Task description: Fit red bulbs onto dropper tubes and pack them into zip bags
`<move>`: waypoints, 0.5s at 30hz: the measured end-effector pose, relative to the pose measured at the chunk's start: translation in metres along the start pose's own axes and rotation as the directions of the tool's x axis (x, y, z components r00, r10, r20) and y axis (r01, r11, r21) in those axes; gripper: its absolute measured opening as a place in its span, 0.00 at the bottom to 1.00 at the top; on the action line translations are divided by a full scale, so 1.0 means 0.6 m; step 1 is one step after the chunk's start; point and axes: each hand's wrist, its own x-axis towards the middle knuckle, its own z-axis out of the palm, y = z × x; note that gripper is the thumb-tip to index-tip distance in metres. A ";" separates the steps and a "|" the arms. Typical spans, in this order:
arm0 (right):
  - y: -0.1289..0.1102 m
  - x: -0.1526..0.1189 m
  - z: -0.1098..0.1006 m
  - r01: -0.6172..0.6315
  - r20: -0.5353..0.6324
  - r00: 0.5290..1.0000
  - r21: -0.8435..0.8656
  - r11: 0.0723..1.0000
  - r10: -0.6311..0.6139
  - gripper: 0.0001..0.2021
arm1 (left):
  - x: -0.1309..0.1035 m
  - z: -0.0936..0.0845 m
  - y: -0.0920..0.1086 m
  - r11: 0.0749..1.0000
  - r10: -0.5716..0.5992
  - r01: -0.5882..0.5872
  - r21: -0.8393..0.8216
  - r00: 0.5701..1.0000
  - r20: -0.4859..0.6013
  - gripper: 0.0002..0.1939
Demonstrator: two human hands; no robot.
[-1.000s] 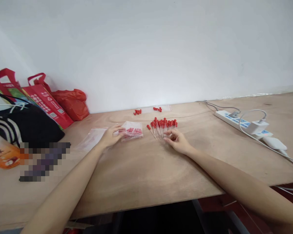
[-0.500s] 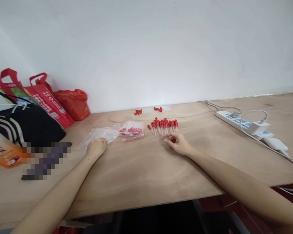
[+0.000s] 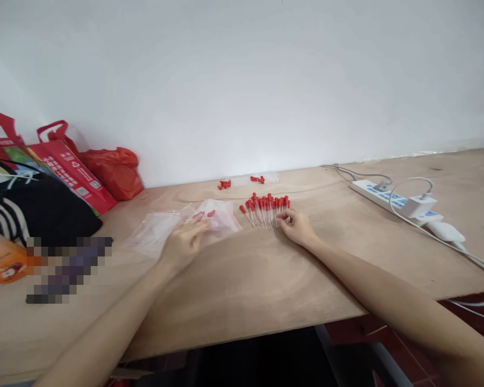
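Note:
My left hand (image 3: 183,243) is open, its fingers stretched over clear zip bags and slightly blurred. Beneath and beside it lies a clear zip bag (image 3: 151,231); another bag (image 3: 223,217), with red bits showing in it, lies under the fingertips. Whether the fingers press on the plastic is hard to see. A fan of glass droppers with red rubber bulbs (image 3: 268,203) lies on the table, bulbs pointing away from me. At the right side of this fan my right hand (image 3: 298,227) is closed, thumb and forefinger pinched at the lower part of a dropper.
Loose red rubber bulbs (image 3: 225,184) and a flat clear bag (image 3: 242,181) lie by the wall. A white power strip (image 3: 377,194) with plugs and cables is on the right. Shopping bags (image 3: 75,174), a black bag (image 3: 56,209) and an orange package (image 3: 8,266) crowd the left.
My left hand has moved right from the left bag toward the other one, its fist opening into stretched fingers. My right fingers have drawn closer together at the droppers. The view has shifted slightly.

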 end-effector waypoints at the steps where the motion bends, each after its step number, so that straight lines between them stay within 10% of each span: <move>1: 0.004 0.002 -0.002 -0.018 -0.004 1.000 -0.033 0.999 0.018 0.07 | 0.004 0.012 0.023 0.995 0.081 -0.078 -0.069 0.996 0.036 0.17; 7: 0.013 0.025 -0.008 -0.077 0.019 0.997 -0.168 0.983 0.081 0.07 | 0.011 0.063 0.101 0.932 0.203 -0.081 -0.353 0.924 0.323 0.19; 15: -0.019 0.104 0.041 -0.240 0.035 0.966 -0.232 0.943 0.255 0.15 | -0.007 0.046 0.095 0.884 0.153 0.006 -0.468 0.941 0.301 0.17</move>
